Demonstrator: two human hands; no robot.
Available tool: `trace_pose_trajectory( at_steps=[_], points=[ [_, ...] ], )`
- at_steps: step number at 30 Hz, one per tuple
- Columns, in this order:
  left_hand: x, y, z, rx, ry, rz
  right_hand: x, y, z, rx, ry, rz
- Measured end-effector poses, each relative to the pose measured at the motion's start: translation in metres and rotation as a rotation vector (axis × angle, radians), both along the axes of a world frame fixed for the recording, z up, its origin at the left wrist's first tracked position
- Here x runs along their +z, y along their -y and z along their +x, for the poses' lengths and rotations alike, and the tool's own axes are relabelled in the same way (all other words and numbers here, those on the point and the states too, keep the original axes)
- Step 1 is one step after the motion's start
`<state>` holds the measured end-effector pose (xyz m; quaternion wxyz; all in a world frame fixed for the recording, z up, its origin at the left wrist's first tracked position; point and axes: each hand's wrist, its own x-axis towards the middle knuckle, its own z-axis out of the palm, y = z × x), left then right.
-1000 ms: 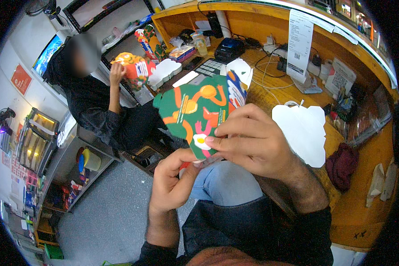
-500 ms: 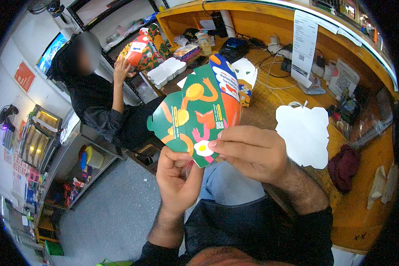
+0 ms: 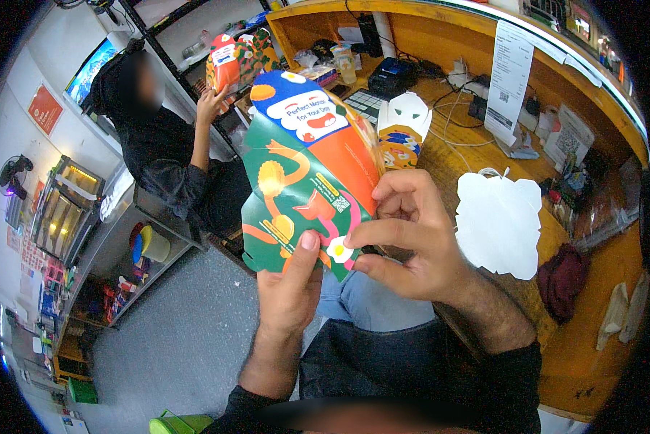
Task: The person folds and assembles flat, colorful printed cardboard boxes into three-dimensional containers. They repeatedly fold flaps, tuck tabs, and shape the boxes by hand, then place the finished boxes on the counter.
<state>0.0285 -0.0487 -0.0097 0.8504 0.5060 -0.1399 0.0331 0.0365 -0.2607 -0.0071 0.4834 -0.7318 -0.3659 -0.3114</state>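
Observation:
A printed cardboard food carton [image 3: 263,199], green with orange and blue panels and cartoon food drawings, is held up before me, tilted. My left hand [image 3: 285,300] grips its lower edge, thumb pressed on the printed front and fingers hidden behind. My right hand [image 3: 419,242] is closed at the lower right corner, beside the fried-egg drawing, with thumb and fingertips on the edge. Behind the carton's right side stands a folded carton [image 3: 403,137] with white open flaps. Right of my right hand lies a white carton blank [image 3: 498,224], plain side up.
A person in black [image 3: 169,148] sits at the left, handling a similar printed carton [image 3: 225,64]. The wooden counter [image 3: 556,347] carries cables, a black device [image 3: 396,74], a drink cup [image 3: 344,64] and a maroon cloth [image 3: 562,278]. A paper receipt [image 3: 509,79] hangs at the back.
The carton has turned to show more of its blue and orange panel and come closer. My left thumb now lies over its front. The other person's hand and carton shifted slightly.

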Motion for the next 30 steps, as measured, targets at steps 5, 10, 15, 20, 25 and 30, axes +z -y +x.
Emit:
trace_pose_trajectory(
  at_steps=[5, 10, 15, 20, 25, 30],
  points=[
    [-0.007, 0.013, -0.007, 0.013, 0.039, 0.003, -0.007, -0.006, 0.005, 0.118, -0.091, 0.181],
    [-0.018, 0.015, -0.011, -0.013, 0.043, -0.085, -0.006, -0.005, 0.006, 0.093, -0.104, 0.185],
    [-0.019, 0.025, -0.008, 0.142, 0.068, -0.021, -0.008, -0.006, 0.007, 0.07, -0.111, 0.175],
    [-0.021, 0.034, -0.01, 0.214, 0.053, -0.032, -0.014, -0.009, 0.005, 0.163, -0.217, 0.263],
    [-0.026, 0.039, -0.012, 0.253, 0.143, -0.052, -0.009, -0.01, 0.005, 0.155, -0.195, 0.265],
    [-0.023, 0.043, -0.012, 0.224, 0.167, -0.063, -0.003, -0.006, 0.003, 0.12, -0.185, 0.238]
  ],
)
